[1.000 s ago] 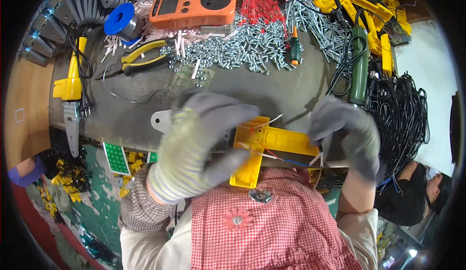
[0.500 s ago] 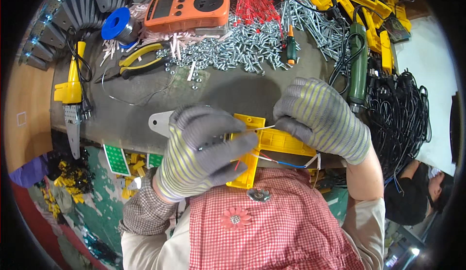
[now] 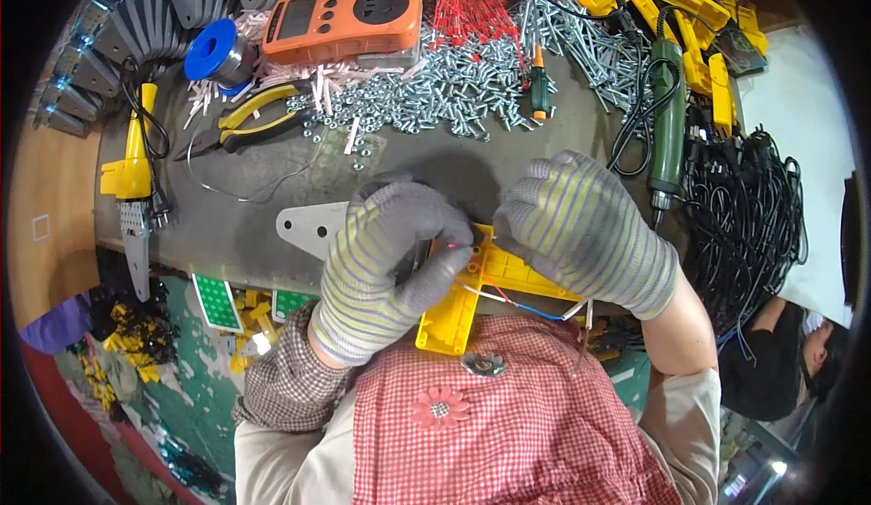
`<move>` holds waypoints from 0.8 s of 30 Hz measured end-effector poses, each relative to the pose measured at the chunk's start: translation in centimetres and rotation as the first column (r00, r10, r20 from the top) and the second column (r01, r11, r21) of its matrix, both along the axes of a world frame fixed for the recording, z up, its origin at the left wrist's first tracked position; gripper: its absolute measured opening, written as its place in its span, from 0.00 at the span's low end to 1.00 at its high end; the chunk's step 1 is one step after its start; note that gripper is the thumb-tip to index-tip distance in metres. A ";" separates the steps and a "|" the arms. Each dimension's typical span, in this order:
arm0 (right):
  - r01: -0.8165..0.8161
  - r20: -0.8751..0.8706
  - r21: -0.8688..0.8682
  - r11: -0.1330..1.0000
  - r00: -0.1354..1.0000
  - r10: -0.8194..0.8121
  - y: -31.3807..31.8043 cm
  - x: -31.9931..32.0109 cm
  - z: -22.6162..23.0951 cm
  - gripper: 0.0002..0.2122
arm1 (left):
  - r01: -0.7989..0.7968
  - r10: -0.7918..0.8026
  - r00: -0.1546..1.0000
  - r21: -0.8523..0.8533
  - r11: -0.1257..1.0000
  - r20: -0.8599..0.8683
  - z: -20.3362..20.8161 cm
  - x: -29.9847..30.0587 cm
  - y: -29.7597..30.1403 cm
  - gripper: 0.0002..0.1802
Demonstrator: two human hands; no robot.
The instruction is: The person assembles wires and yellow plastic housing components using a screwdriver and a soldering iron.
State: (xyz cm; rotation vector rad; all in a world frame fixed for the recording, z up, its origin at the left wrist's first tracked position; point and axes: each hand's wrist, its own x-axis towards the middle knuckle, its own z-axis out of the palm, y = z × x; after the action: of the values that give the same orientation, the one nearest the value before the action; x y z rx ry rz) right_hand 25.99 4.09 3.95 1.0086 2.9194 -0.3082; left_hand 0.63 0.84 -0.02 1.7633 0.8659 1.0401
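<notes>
A yellow plastic housing (image 3: 446, 320), T-shaped and open on top, lies at the table's near edge against my apron. My left hand (image 3: 386, 264) is over its left side, thumb and forefinger pinched together; a small red piece (image 3: 452, 245) shows between the tips. My right hand (image 3: 585, 233) is closed above the housing's right arm (image 3: 522, 274), fingers curled down; whatever they hold is hidden. Blue, white and red wires (image 3: 535, 309) run across the housing to its right. A grey metal plate with holes (image 3: 308, 229) lies beside my left hand.
Screws (image 3: 454, 97) and nuts spread behind my hands, near an orange meter (image 3: 345, 19). Pliers (image 3: 259, 119), a solder spool (image 3: 218, 54) and a yellow-handled tool (image 3: 136, 156) are at left. A green electric screwdriver (image 3: 669, 124) and black cables (image 3: 744, 224) are at right.
My left thumb and forefinger have closed into a pinch over the housing. My right hand has shifted slightly left and down, and the white wire at its fingertips is out of sight.
</notes>
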 end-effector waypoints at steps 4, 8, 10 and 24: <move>0.106 -0.211 0.042 0.993 0.973 -0.095 -0.3 3.2 -0.3 0.09 | -0.004 0.007 1.000 -0.105 0.994 0.025 -0.4 0.1 -0.2 0.10; 0.287 -0.323 -0.002 0.958 0.906 -0.272 -0.1 4.4 -0.2 0.10 | -0.008 0.008 1.000 -0.062 0.998 0.002 0.1 0.4 0.1 0.11; 0.269 -0.417 -0.199 0.942 0.847 -0.330 -0.2 3.1 0.3 0.12 | -0.002 0.002 1.000 -0.043 0.999 -0.006 0.6 0.5 0.4 0.11; 0.292 -0.278 -0.755 0.587 0.667 -0.691 -1.5 2.4 1.2 0.06 | -0.069 0.175 0.896 0.261 0.963 -0.407 1.8 3.9 0.6 0.07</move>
State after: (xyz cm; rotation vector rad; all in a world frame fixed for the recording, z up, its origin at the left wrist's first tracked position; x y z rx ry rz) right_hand 28.41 2.55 5.12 1.8110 2.3628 -1.8010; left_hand 4.54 1.45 1.75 2.2177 1.1730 0.8754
